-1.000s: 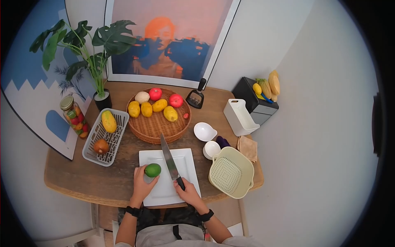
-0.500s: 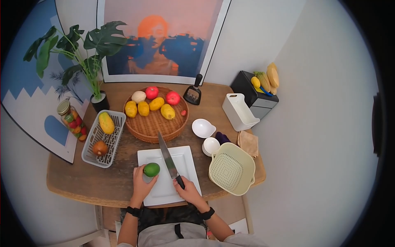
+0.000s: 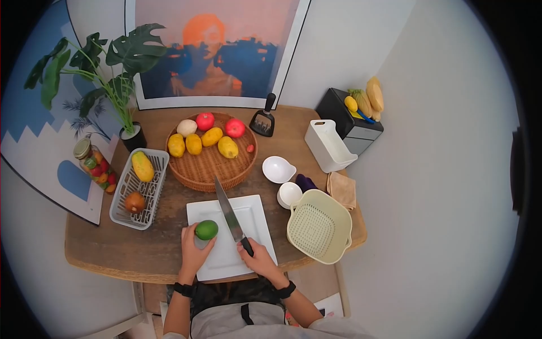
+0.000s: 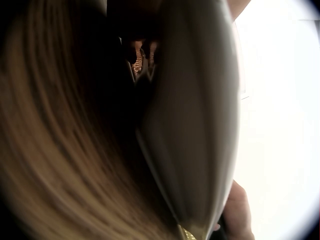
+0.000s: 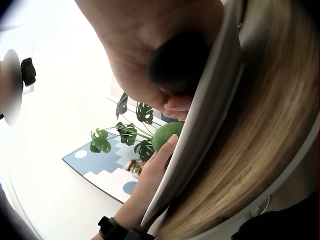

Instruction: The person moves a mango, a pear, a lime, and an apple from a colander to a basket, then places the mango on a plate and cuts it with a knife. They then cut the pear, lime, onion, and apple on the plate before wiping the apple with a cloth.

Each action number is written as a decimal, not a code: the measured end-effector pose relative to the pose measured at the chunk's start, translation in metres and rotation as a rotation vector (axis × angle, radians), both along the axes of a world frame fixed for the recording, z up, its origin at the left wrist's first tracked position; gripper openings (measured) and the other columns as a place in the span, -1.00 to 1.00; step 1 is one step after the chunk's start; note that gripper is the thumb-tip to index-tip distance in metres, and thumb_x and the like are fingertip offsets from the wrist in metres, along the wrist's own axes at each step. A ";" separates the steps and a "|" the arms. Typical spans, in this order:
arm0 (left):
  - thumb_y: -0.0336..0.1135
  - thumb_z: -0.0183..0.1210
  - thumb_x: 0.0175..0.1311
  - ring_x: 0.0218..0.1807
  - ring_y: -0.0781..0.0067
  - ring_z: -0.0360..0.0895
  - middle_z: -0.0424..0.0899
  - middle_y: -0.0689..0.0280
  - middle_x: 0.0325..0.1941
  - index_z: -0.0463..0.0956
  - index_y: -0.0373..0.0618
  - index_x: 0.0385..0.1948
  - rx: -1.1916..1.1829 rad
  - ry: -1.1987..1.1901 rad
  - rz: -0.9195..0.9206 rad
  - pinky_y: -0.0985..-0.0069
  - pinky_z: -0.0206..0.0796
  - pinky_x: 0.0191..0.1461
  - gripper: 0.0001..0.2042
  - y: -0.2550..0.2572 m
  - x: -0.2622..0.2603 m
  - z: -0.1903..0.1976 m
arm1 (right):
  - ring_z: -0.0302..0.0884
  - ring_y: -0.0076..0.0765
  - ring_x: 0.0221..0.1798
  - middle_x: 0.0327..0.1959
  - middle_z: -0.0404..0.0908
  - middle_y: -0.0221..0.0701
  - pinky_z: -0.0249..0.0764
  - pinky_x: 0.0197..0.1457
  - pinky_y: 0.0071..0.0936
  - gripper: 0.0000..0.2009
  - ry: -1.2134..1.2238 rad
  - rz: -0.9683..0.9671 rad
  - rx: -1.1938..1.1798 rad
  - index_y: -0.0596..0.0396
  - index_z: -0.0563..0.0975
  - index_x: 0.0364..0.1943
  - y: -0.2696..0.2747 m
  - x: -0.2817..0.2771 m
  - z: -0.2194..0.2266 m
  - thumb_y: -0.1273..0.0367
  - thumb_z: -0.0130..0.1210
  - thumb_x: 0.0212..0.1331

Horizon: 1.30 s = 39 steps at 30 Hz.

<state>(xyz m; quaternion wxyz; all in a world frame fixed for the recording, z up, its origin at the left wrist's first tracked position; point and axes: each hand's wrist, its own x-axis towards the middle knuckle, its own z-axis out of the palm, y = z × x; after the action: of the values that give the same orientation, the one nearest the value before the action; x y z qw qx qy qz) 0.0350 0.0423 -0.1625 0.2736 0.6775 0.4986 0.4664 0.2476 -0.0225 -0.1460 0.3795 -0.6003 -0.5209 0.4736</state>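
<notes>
My left hand [image 3: 195,251] holds a smooth green oval fruit [image 3: 206,230] between thumb and fingers, over the left part of a square white plate [image 3: 248,209]. In my right hand [image 3: 258,261] is the black handle of a large kitchen knife [image 3: 227,209]. Its blade slants across the plate, with the tip pointing away toward the wicker tray. Blade and fruit are a short way apart. The right wrist view shows the green fruit [image 5: 167,134] behind the plate's rim. Most of the left wrist view is filled by the plate's edge [image 4: 195,125], which hides the left hand's grip.
Beyond the plate stands a round wicker tray [image 3: 197,172] of fruit. To the left is a grey basket [image 3: 125,195] with two fruits. White bowls [image 3: 278,169], a pale green colander [image 3: 319,226], a folded cloth [image 3: 342,191] and a white bin [image 3: 327,150] stand on the right.
The head view has shifted slightly, so the tabletop things sit a little differently in it. Both hands keep their holds on the fruit and the knife, almost still over the plate.
</notes>
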 end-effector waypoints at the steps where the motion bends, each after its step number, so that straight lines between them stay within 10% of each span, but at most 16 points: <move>1: -0.41 0.45 0.04 0.07 0.02 0.45 0.57 0.08 -0.04 0.46 -0.31 0.03 0.001 0.002 0.000 0.23 0.34 0.15 -0.50 0.000 0.000 0.000 | 0.48 -0.46 -0.45 -0.51 0.56 -0.30 0.45 -0.31 -0.43 -0.76 0.001 0.001 -0.016 0.21 0.55 -0.11 0.000 0.000 0.001 0.28 0.12 0.39; 13: -0.41 0.46 0.04 0.09 0.06 0.48 0.50 0.07 -0.01 0.43 -0.31 0.09 -0.068 0.004 0.023 0.24 0.33 0.20 -0.45 0.000 -0.002 -0.008 | 0.53 -0.30 -0.45 -0.50 0.57 -0.21 0.46 -0.29 -0.37 -0.75 -0.034 0.002 0.015 0.21 0.54 -0.11 0.001 0.000 0.000 0.26 0.12 0.40; 19: -0.40 0.47 0.03 0.08 0.02 0.47 0.50 0.05 -0.03 0.44 -0.32 0.07 -0.057 -0.013 0.027 0.23 0.33 0.18 -0.45 0.001 -0.001 -0.010 | 0.37 -0.61 -0.59 -0.61 0.46 -0.51 0.35 -0.49 -0.52 -0.76 -0.012 0.007 0.099 0.18 0.54 -0.09 0.002 0.001 -0.003 0.27 0.10 0.40; 22: -0.40 0.47 0.04 0.08 0.02 0.47 0.50 0.04 -0.02 0.45 -0.32 0.07 -0.071 -0.025 0.020 0.24 0.33 0.18 -0.46 0.000 -0.001 -0.008 | 0.56 -0.27 -0.45 -0.50 0.58 -0.19 0.47 -0.30 -0.35 -0.77 -0.022 -0.003 0.017 0.22 0.54 -0.13 0.002 0.000 0.006 0.29 0.11 0.38; 28: -0.40 0.46 0.04 0.08 0.03 0.47 0.54 0.05 -0.02 0.46 -0.31 0.05 -0.017 -0.018 0.020 0.25 0.34 0.18 -0.48 -0.001 -0.001 -0.004 | 0.59 -0.27 -0.42 -0.47 0.61 -0.18 0.49 -0.26 -0.35 -0.78 -0.033 -0.014 0.018 0.22 0.55 -0.14 0.002 -0.001 0.004 0.31 0.11 0.38; 39: -0.39 0.46 0.04 0.08 0.04 0.47 0.58 0.08 -0.04 0.48 -0.31 0.03 0.018 -0.024 0.003 0.24 0.34 0.16 -0.50 0.000 -0.001 -0.005 | 0.46 -0.54 -0.52 -0.52 0.56 -0.41 0.41 -0.41 -0.50 -0.79 -0.005 -0.034 0.095 0.17 0.55 -0.11 0.000 -0.001 -0.012 0.30 0.11 0.39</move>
<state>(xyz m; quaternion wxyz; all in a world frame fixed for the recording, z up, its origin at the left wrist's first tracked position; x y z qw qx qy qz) 0.0340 0.0422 -0.1671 0.2727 0.6736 0.4921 0.4793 0.2466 -0.0221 -0.1582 0.4141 -0.5915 -0.5337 0.4403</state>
